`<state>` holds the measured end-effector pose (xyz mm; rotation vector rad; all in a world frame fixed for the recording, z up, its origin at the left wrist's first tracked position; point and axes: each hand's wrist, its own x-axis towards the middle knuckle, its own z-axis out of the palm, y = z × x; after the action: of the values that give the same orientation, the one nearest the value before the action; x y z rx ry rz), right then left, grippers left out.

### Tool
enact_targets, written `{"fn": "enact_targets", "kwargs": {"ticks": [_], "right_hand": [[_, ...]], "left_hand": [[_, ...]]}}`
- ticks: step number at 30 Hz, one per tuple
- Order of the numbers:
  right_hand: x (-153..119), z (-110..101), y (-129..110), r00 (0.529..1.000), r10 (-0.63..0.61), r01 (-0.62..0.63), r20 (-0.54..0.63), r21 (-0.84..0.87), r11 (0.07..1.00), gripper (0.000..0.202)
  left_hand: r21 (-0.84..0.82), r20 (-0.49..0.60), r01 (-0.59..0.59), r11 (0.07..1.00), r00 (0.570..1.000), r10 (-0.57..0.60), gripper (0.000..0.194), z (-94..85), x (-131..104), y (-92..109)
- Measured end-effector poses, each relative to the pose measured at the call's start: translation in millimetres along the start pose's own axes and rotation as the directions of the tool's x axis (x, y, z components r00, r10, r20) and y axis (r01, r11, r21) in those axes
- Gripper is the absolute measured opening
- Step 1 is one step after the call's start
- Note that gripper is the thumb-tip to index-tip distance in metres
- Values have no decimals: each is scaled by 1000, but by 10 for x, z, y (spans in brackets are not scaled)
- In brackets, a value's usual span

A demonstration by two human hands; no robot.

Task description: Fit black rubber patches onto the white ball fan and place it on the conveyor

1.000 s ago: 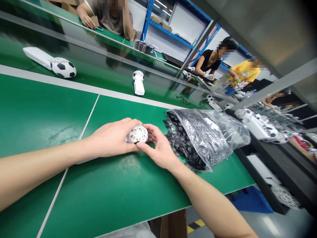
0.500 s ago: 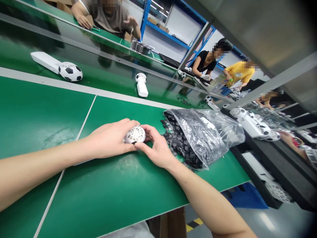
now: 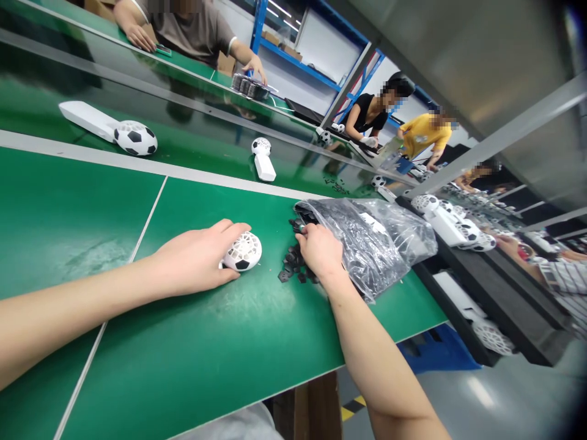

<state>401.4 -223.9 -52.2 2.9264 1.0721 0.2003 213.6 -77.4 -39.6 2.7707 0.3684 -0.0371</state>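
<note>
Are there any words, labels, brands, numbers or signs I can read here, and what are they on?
None can be read.
White patch on the plastic bag: too blurred to tell whether it bears print.
Yellow shirt: pale marking, too small and blurred to read.
Yellow-and-black floor stripe: no lettering visible.

Bare left hand (image 3: 197, 256), bare right hand (image 3: 321, 250), and you're bare up the left forearm (image 3: 82, 311) and right forearm (image 3: 371, 342) too, both slim at the wrist and broadening smoothly! Down at the bottom edge, you're showing pale grey cloth (image 3: 238, 426), apparently your clothing.
</note>
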Motion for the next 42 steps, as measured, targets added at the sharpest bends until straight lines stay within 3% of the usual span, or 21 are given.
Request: {"fn": "enact_targets", "kwargs": {"ticks": [6, 10, 14, 17, 19, 22, 26, 28, 32, 37, 42], "right_hand": [[16, -5, 0, 999, -29, 26, 38, 87, 996, 14], [71, 13, 86, 997, -36, 23, 63, 204, 979, 11], [99, 78, 103, 998, -6, -13, 56, 329, 944, 11], [65, 98, 44, 993, -108, 114, -42, 527, 842, 13], [8, 68, -25, 960, -228, 280, -164, 635, 720, 9], [-110, -29, -142, 864, -370, 497, -342, 702, 510, 10], [-262, -139, -251, 746, -513, 626, -425, 711, 321, 13], [-315, -155, -278, 728, -561, 623, -393, 721, 304, 10], [-365, -148, -298, 766, -574, 549, -290, 760, 347, 6], [-370, -163, -303, 728, -599, 598, -333, 736, 318, 13], [-368, -140, -320, 750, -566, 556, -343, 789, 260, 8]], "left_hand": [[-12, 19, -93, 996, 995, 93, 64, -47, -2, -14], [155, -20, -183, 971, 982, 188, 71, -84, 17, -78], [150, -85, -152, 977, 982, 166, 72, -58, 59, -138], [119, -122, -124, 985, 983, 138, 67, -28, 82, -149], [104, -119, -117, 988, 985, 129, 65, -22, 87, -148], [90, -109, -110, 990, 987, 120, 65, -34, 81, -146], [53, -100, -141, 989, 984, 146, 65, -66, 60, -147], [37, -90, -155, 987, 983, 157, 65, -82, 49, -144], [28, -69, -154, 988, 985, 156, 65, -108, 37, -125], [22, -61, -142, 990, 988, 143, 64, -122, 32, -115], [-22, -50, -133, 991, 990, 132, 63, -137, 20, -97]]}}
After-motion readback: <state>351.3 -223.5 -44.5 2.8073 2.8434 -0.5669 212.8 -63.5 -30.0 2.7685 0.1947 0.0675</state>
